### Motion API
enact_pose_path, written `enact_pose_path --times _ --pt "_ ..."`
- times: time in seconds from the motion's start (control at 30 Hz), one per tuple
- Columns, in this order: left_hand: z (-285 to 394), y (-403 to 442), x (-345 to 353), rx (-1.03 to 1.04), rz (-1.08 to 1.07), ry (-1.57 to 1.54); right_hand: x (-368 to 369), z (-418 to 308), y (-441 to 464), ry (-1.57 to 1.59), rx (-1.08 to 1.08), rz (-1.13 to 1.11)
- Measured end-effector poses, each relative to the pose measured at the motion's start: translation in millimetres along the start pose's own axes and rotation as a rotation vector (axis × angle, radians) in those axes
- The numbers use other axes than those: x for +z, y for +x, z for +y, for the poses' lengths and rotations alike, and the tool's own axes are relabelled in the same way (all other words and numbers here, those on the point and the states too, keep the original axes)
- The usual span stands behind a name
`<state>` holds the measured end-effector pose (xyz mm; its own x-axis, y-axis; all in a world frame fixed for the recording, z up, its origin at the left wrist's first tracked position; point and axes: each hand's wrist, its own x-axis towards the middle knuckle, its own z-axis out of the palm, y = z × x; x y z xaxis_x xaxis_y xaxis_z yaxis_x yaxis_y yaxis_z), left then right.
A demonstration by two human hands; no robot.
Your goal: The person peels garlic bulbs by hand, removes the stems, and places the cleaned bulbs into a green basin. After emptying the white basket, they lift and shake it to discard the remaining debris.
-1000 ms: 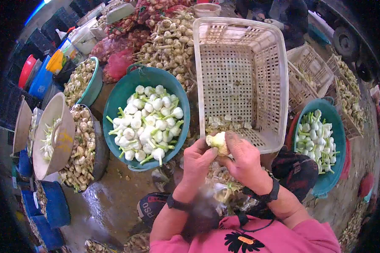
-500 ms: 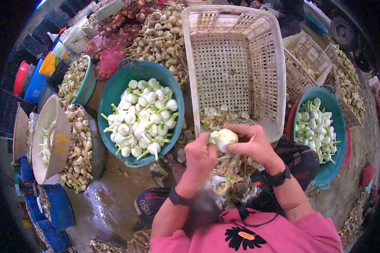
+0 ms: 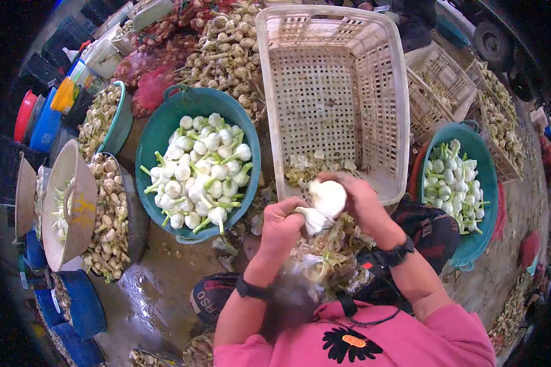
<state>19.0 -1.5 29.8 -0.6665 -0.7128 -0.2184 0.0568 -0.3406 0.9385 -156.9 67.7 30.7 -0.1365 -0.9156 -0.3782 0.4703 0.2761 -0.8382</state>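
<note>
My right hand [image 3: 367, 207] is closed around a smooth white garlic bulb [image 3: 329, 197] just over the near edge of the crate. Lower and to the left, my left hand [image 3: 281, 225] pinches a flap of white papery garlic skin [image 3: 313, 220] that still touches the bulb. Beneath both hands lies a heap of loose garlic peelings [image 3: 321, 260] between my knees. The tall plastic crate [image 3: 315, 92] stands directly ahead, with more peelings at its near end.
To the left is a green tub [image 3: 142, 147] of white garlic bulbs; another green tub [image 3: 488, 147] of them stands to the right. Unpeeled garlic [image 3: 226, 46] is piled behind. A beige basin [image 3: 82, 208] leans at far left, near blue buckets [image 3: 87, 306]. More crates [image 3: 441, 76] stand at back right.
The bulb has turned, and a strip of skin has been pulled away from it toward the lower left by my left hand. The view has shifted slightly.
</note>
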Motion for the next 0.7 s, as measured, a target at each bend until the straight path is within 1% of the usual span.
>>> enact_pose_path --times 0.07,0.1,0.13,0.17,0.2,0.23,0.27,0.3,0.37,0.4,0.43,0.5,0.53,0.6,0.63,0.7 --pt "1 -2 3 0.07 0.015 0.194 9 -8 -16 -0.255 -0.137 0.047" --pt "-3 -3 4 0.078 0.024 0.162 11 -10 -26 -0.38 -0.202 0.08" --pt "-8 -3 5 0.084 0.026 0.129 11 -9 -34 -0.45 -0.272 0.015" --pt "-12 -1 7 0.095 0.028 0.095 6 -5 -35 -0.2 -0.277 0.007" --pt "-13 2 6 -0.057 0.15 -0.21 -1 2 -31 0.048 -0.28 -0.008" --pt "-12 7 -4 -0.074 0.2 -0.372 -6 7 -28 0.296 -0.283 -0.029" --pt "-15 6 -12 -0.184 0.119 -0.06 -15 5 -28 0.448 -0.391 -0.079" --pt "-21 3 -15 -0.288 0.037 0.254 -17 -1 -34 0.504 -0.387 0.011" --pt "-54 -3 2 -0.183 -0.407 1.187 -23 -1 -36 0.437 -0.401 0.005" --pt "-61 -12 8 -0.231 -0.582 1.189 -22 1 -38 0.347 -0.409 0.058" --pt "-67 -12 11 -0.24 -0.571 1.06 -18 5 -41 0.258 -0.4 0.11" --pt "-20 -14 27 -0.277 -0.526 0.808 -6 18 -43 0.176 -0.46 0.158" --pt "-17 -12 23 -0.337 -0.471 0.178 0 27 -42 0.159 -0.491 0.174" --pt "-7 -6 29 -0.221 -0.361 -0.039 17 39 -42 0.07 -0.533 0.198" --pt "-5 -6 31 -0.166 -0.295 -0.147 21 40 -41 -0.088 -0.552 0.239" --pt "-10 -6 29 -0.157 -0.208 -0.138 22 42 -40 -0.4 -0.586 0.3"
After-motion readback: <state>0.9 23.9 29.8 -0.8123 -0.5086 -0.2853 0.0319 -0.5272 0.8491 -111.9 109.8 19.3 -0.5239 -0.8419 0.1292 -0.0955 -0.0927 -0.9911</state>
